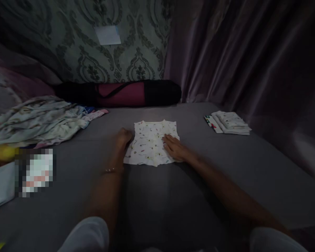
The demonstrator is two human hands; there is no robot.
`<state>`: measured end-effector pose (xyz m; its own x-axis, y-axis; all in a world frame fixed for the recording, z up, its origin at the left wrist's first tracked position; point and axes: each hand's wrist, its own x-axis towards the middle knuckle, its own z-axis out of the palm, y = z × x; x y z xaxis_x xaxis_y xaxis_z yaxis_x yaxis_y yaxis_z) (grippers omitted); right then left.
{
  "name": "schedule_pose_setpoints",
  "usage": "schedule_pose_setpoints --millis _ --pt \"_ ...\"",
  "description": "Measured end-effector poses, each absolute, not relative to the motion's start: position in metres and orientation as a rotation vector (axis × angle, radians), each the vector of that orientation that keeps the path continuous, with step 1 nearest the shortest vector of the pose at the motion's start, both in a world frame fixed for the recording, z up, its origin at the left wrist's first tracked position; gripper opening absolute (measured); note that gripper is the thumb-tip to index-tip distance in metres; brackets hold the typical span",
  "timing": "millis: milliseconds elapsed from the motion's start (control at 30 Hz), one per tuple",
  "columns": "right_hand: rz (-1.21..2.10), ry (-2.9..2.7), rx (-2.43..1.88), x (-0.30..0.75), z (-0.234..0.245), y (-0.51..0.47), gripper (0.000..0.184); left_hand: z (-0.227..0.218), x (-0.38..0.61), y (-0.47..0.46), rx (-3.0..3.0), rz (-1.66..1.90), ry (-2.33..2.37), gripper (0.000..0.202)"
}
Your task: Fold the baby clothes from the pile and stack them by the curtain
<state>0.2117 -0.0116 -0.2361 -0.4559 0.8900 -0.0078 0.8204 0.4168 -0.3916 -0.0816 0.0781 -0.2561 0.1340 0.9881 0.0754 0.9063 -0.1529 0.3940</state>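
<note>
A small white baby shirt [147, 145] with a scattered print lies spread flat on the grey bed sheet, its neckline toward the wall. My right hand [174, 147] rests on the shirt's right side, palm down with the fingers stretched out. At the left edge of the shirt, my left hand [124, 135] is curled like a fist and slightly blurred. What it holds, if anything, is hidden. A bracelet [110, 170] circles my left wrist.
Folded clothes [231, 122] are stacked at the right. On the left lies a heap of crumpled cloth [42, 120], with a white object [2, 185] nearer me. A black and maroon long bag [120, 93] lies along the wall; a curtain [212, 52] hangs at right.
</note>
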Motion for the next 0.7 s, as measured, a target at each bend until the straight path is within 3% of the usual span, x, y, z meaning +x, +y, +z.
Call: schedule_pose_setpoints --millis 100,333,500,700 --pt "0.394 -2.535 -1.485 0.207 -0.245 -0.025 0.055 -0.236 -0.053 0.043 2.185 0.524 2.121 0.042" --pt "0.293 -2.645 -1.375 0.189 -0.248 -0.05 0.058 -0.247 0.005 -0.032 2.533 0.224 1.571 0.055" --pt "0.264 -2.688 -1.256 0.2 -0.244 -0.089 0.059 -0.252 -0.004 -0.06 2.456 0.171 1.568 0.064" --pt "0.262 -2.746 -1.168 0.208 -0.229 -0.124 0.054 -0.24 -0.017 -0.1 2.625 0.199 1.425 0.05"
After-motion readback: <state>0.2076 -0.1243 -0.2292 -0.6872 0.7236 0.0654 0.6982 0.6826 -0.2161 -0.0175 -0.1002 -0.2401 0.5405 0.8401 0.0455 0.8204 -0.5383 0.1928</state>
